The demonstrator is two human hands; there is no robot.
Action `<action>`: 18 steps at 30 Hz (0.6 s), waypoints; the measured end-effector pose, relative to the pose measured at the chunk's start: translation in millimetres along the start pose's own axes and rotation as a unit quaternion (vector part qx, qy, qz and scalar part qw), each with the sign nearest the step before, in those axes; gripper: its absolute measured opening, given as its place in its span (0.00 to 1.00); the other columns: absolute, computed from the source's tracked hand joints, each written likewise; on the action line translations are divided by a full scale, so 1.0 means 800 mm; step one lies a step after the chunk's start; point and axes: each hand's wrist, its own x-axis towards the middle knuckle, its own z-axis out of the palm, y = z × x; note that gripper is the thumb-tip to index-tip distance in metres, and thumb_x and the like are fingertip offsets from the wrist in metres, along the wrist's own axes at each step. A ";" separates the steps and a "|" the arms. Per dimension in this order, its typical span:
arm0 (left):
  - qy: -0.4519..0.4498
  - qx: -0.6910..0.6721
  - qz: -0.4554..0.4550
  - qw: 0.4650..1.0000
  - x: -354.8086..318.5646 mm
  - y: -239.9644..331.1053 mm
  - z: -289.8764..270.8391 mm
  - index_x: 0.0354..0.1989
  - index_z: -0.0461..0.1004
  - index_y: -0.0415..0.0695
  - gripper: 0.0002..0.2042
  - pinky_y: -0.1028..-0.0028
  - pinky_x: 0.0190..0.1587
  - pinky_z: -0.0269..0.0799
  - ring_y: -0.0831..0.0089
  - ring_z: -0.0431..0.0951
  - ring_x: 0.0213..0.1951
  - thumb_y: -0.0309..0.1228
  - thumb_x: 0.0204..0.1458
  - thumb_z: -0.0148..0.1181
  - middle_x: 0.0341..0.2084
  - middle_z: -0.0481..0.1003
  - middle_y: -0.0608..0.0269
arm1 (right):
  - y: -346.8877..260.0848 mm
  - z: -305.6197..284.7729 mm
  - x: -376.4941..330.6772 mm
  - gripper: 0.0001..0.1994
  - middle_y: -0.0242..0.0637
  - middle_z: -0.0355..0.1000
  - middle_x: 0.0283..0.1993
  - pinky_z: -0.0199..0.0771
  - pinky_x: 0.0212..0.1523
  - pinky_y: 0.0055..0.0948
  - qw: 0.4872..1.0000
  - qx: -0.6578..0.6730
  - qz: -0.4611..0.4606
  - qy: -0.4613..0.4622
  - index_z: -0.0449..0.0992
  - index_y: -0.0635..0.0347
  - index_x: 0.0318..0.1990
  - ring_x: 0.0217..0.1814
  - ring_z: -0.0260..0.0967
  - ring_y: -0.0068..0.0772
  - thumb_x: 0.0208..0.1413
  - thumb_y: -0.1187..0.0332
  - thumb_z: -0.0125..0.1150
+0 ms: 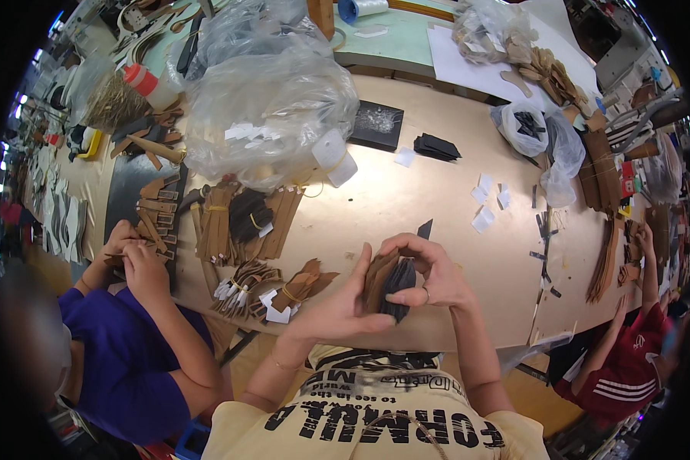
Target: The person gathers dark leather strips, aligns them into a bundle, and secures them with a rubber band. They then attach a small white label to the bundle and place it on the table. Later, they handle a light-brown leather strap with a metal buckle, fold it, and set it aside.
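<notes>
A stack of small leather pieces is upright between my two hands, close to the table's near edge. Brown pieces (pixel 376 280) make up its left side and black pieces (pixel 398 287) its right. My left hand (pixel 343 308) is closed round the brown side, the thumb along the bottom. Fingers of my right hand (pixel 435 277) curl over the top and right, with the thumb pressed on the black pieces. A dark pointed strip (pixel 425 228) shows just beyond my right hand. Whether the two colours are tied together cannot be seen.
Bundled brown straps (pixel 216 230) and tagged pieces (pixel 299 285) lie left. Large clear plastic bags (pixel 268 100) stand behind them. Farther off are a black block (pixel 376 125), a black stack (pixel 437 147) and white paper slips (pixel 483 220). Co-workers' hands (pixel 142 264) work at both sides.
</notes>
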 end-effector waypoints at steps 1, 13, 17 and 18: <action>-0.026 -0.062 -0.002 0.998 -0.001 0.002 -0.005 0.69 0.22 0.33 0.49 0.67 0.68 0.49 0.63 0.52 0.68 0.36 0.57 0.59 0.68 0.48 0.48 | 0.000 0.002 -0.002 0.31 0.30 0.69 0.49 0.66 0.56 0.28 1.000 0.002 -0.001 0.000 0.71 0.59 0.51 0.54 0.67 0.25 0.35 0.66 0.77; 0.076 -0.337 -0.073 0.935 0.013 -0.003 0.038 0.68 0.46 0.35 0.25 0.64 0.67 0.56 0.68 0.59 0.65 0.37 0.68 0.35 0.64 0.56 0.52 | 0.013 0.014 -0.005 0.24 0.31 0.70 0.43 0.69 0.46 0.26 0.996 -0.059 -0.007 0.061 0.69 0.57 0.43 0.44 0.68 0.22 0.39 0.59 0.72; 0.073 -0.474 -0.062 0.876 0.009 0.001 0.049 0.66 0.49 0.35 0.26 0.64 0.68 0.55 0.70 0.60 0.64 0.41 0.68 0.38 0.63 0.58 0.55 | 0.012 0.010 -0.008 0.23 0.34 0.70 0.43 0.69 0.48 0.26 0.999 0.011 -0.004 0.037 0.66 0.57 0.40 0.46 0.68 0.25 0.39 0.61 0.70; 0.063 -0.488 -0.078 0.867 0.008 0.000 0.048 0.67 0.49 0.36 0.27 0.64 0.68 0.55 0.70 0.61 0.64 0.42 0.67 0.39 0.63 0.59 0.56 | 0.011 0.008 -0.009 0.22 0.34 0.70 0.43 0.69 0.48 0.27 0.999 0.041 0.002 0.027 0.66 0.57 0.40 0.46 0.68 0.26 0.39 0.62 0.70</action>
